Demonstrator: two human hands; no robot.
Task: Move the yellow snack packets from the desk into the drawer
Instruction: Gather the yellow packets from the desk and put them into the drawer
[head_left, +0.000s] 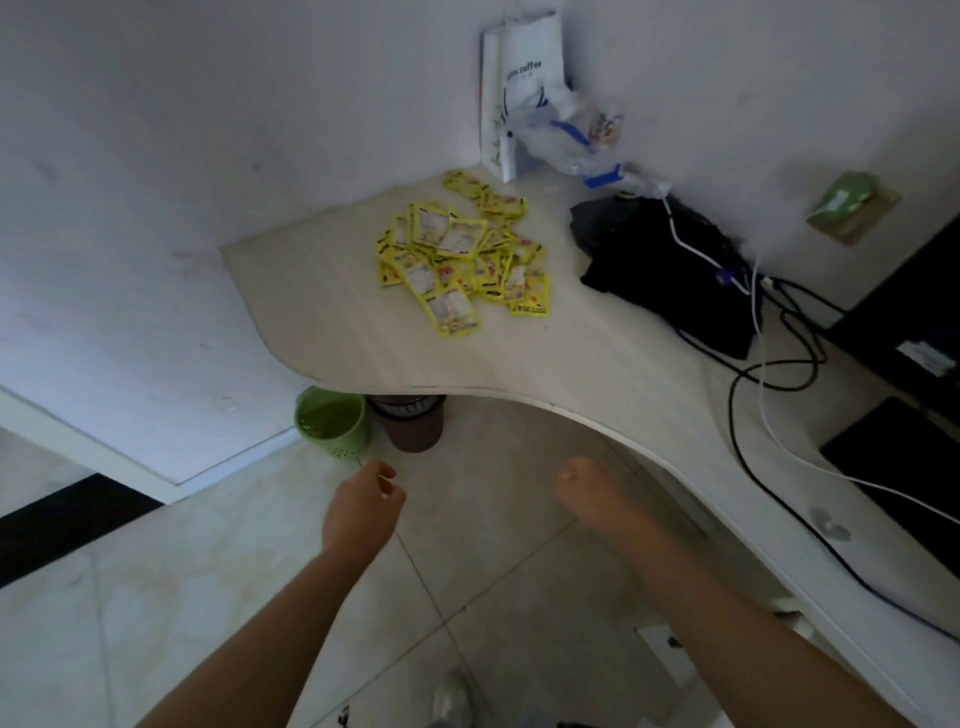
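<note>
Yellow snack packets (460, 257) lie heaped at 12 o'clock on the pale curved counter (597, 364), walls behind. Left hand (363, 506) loosely curled, empty; right hand (584, 488) blurred, grip unclear, above tiled floor (208, 571).

two bare forearms, sleeveless to the frame edge; perhaps a grey shoe (451, 701) below, blurred

Yellow snack packets (460, 260) lie flat, overlapping in a loose pile. They sit on the desk (332, 332), toward twelve o'clock.
</note>
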